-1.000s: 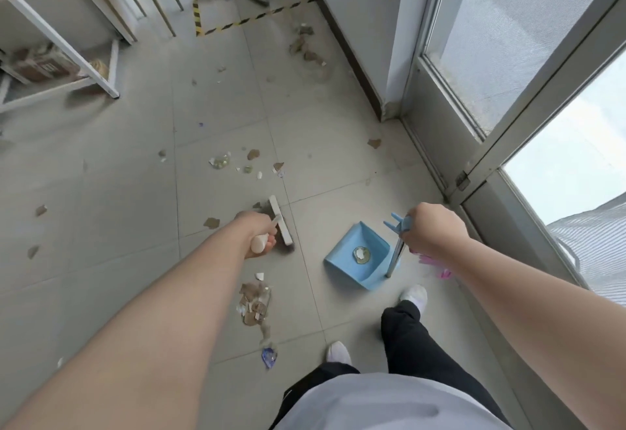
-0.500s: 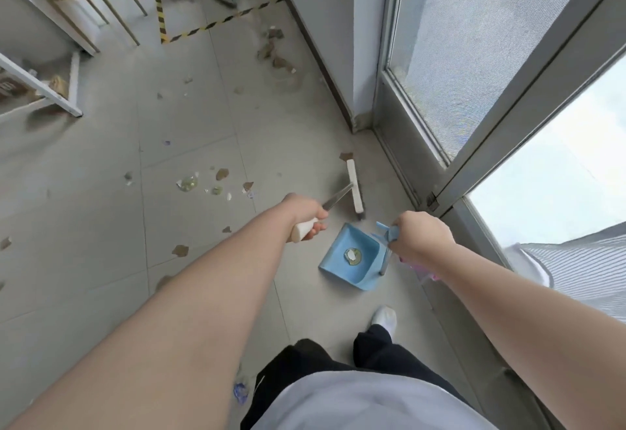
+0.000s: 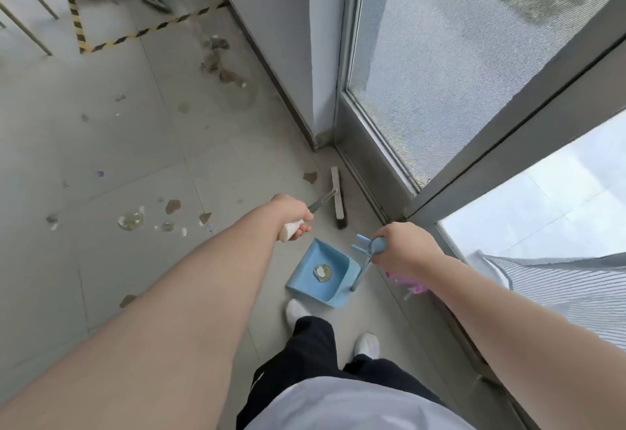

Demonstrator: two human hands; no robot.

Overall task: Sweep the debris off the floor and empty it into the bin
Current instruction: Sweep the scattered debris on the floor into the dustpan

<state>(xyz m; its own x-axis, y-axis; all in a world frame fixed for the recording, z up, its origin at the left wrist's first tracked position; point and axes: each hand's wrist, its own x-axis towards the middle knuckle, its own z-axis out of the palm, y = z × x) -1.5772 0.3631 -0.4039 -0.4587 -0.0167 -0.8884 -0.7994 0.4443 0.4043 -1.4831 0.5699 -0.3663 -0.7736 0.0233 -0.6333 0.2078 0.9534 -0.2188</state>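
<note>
Our left hand (image 3: 294, 216) gripped the broom (image 3: 337, 197), our right hand (image 3: 403, 246) clasped the dustpan (image 3: 305, 282) by its handle. We had one scrap (image 3: 321, 272) panned, but plenty of debris (image 3: 172, 206) lay far left. Early going!

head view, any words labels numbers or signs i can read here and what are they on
None readable.
Round scrap in the blue dustpan: too blurred to tell whether it bears print.
Yellow-and-black striped tape on the floor: a warning marking, no words.

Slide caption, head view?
Left hand grips white-handled broom; right hand holds blue plastic dustpan on debris-strewn grey tiles.
</note>
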